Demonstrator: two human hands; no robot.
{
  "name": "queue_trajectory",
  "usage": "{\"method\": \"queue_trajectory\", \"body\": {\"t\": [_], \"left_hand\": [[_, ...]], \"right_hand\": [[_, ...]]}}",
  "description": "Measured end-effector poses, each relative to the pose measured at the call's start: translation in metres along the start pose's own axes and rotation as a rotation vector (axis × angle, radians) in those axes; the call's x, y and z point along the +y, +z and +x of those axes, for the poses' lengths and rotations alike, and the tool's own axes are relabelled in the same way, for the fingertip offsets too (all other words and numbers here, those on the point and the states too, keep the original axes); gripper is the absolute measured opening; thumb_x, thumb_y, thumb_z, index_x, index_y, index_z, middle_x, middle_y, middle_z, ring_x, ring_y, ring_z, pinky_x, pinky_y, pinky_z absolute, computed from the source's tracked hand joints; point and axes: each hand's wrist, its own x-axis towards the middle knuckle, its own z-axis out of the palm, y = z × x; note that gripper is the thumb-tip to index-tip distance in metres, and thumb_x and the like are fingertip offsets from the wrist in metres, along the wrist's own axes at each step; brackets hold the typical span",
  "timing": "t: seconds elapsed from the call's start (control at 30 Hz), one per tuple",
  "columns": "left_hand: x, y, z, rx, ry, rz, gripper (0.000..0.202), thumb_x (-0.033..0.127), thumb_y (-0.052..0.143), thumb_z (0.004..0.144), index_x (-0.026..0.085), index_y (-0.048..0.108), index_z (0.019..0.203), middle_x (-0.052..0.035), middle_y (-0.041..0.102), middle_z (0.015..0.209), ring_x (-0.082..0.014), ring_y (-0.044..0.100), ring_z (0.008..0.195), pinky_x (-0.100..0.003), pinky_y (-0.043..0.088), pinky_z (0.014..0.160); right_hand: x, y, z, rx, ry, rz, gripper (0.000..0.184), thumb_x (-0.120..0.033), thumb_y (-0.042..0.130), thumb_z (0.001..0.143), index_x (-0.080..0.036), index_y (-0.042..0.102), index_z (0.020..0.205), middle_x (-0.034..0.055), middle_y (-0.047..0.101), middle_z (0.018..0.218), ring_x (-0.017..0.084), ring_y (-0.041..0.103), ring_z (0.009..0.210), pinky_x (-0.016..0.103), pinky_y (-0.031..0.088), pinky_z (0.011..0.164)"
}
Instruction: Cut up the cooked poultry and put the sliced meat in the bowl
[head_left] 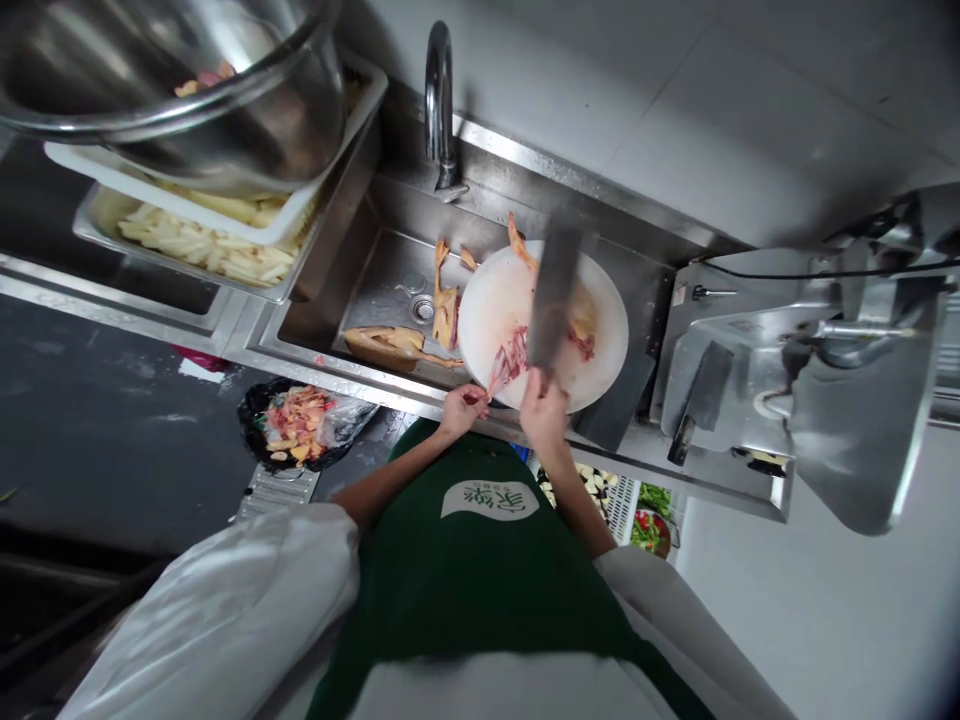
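My right hand (544, 408) is closed round the handle of a cleaver (556, 290), whose blade is blurred by motion over the round white cutting board (484, 290). At the board's near edge, my left hand (463, 410) pinches the end of a strip of raw, reddish poultry (511, 358), which lies on the board left of the blade. Right of the blade sits another poultry piece (583, 325), partly hidden by it. A yellowish poultry piece (519, 240) lies over the board's far rim.
In the sink (382, 260) lie more poultry pieces (446, 315) under the faucet (440, 100). A large steel bowl (300, 140) stands on trays of pale strips (210, 245) at left. A second cleaver (709, 385) rests on the slicer (757, 350). Below is a bag of meat scraps (296, 420).
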Motion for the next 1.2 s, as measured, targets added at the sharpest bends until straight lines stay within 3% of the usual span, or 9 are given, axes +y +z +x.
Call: {"method": "queue_trajectory", "body": {"t": [0.13,0.33,0.47,0.53,0.63,0.77,0.93,1.1,1.2], "left_hand": [[0.000,-0.001,0.001,-0.036,-0.004,0.017,0.036,0.043,0.085,0.065,0.016,0.064,0.076,0.0003,0.064,0.060,-0.0129,0.060,0.047,-0.026,0.053,0.045],[0.001,0.000,-0.001,-0.055,0.003,0.038,0.038,0.046,0.082,0.069,0.016,0.063,0.081,-0.0003,0.065,0.062,-0.0136,0.060,0.046,-0.028,0.054,0.049],[0.003,0.009,-0.002,0.014,0.180,0.269,0.040,0.041,0.080,0.074,0.018,0.065,0.104,0.0023,0.065,0.069,-0.0125,0.062,0.055,-0.026,0.054,0.058],[0.007,0.018,0.007,0.054,0.252,0.401,0.033,0.034,0.080,0.074,0.020,0.067,0.101,0.0038,0.063,0.069,-0.0114,0.061,0.059,-0.024,0.052,0.063],[0.020,0.034,0.033,0.085,0.296,0.421,0.017,0.030,0.075,0.077,0.019,0.064,0.085,0.0043,0.059,0.065,-0.0096,0.055,0.057,-0.022,0.048,0.061],[0.038,0.044,0.058,0.046,0.289,0.371,0.018,0.031,0.073,0.080,0.018,0.061,0.082,0.0054,0.055,0.059,-0.0087,0.052,0.050,-0.020,0.042,0.052],[0.037,0.021,0.038,0.054,0.231,0.387,0.012,0.023,0.071,0.075,0.016,0.066,0.084,0.0029,0.061,0.063,-0.0110,0.059,0.049,-0.021,0.045,0.048],[0.028,0.014,0.016,0.126,0.177,0.370,0.011,0.026,0.068,0.079,0.015,0.066,0.077,0.0000,0.063,0.063,-0.0122,0.059,0.046,-0.023,0.048,0.045],[0.024,0.016,0.015,0.168,0.180,0.364,0.010,0.025,0.069,0.078,0.016,0.066,0.077,-0.0004,0.065,0.063,-0.0118,0.060,0.047,-0.022,0.049,0.046]], "right_hand": [[0.015,0.033,0.005,-0.289,0.078,-0.093,0.032,-0.029,0.043,0.099,-0.014,0.072,0.099,0.0149,0.075,0.091,0.025,0.071,0.087,0.028,0.048,0.071],[0.053,0.033,0.033,-0.322,0.119,0.135,0.036,-0.039,0.044,0.099,-0.014,0.069,0.091,0.0041,0.066,0.062,0.018,0.063,0.057,0.025,0.045,0.057],[0.074,0.023,0.044,-0.226,0.135,0.179,0.032,-0.040,0.048,0.097,-0.016,0.066,0.086,0.0003,0.059,0.053,0.017,0.059,0.052,0.025,0.045,0.057],[0.078,0.020,0.047,-0.187,0.122,0.153,0.031,-0.039,0.050,0.096,-0.016,0.066,0.083,0.0019,0.061,0.055,0.019,0.062,0.057,0.025,0.047,0.060],[0.074,0.016,0.049,-0.178,0.101,0.101,0.030,-0.037,0.051,0.097,-0.015,0.069,0.086,0.0068,0.069,0.068,0.021,0.068,0.070,0.026,0.049,0.067],[0.053,0.007,0.046,-0.176,0.096,-0.008,0.029,-0.032,0.050,0.098,-0.013,0.072,0.099,0.0138,0.076,0.094,0.024,0.071,0.092,0.027,0.049,0.078],[0.019,-0.017,0.036,-0.094,0.045,-0.073,0.036,-0.036,0.044,0.103,-0.013,0.071,0.106,0.0157,0.076,0.096,0.027,0.071,0.097,0.030,0.049,0.081],[0.000,-0.032,0.030,0.255,-0.145,0.068,0.050,-0.043,0.030,0.107,-0.012,0.067,0.121,0.0161,0.074,0.102,0.027,0.070,0.102,0.034,0.051,0.086],[0.003,-0.012,0.027,0.102,-0.102,0.028,0.046,-0.038,0.032,0.107,-0.013,0.069,0.119,0.0158,0.075,0.100,0.026,0.071,0.099,0.031,0.051,0.083]]}}
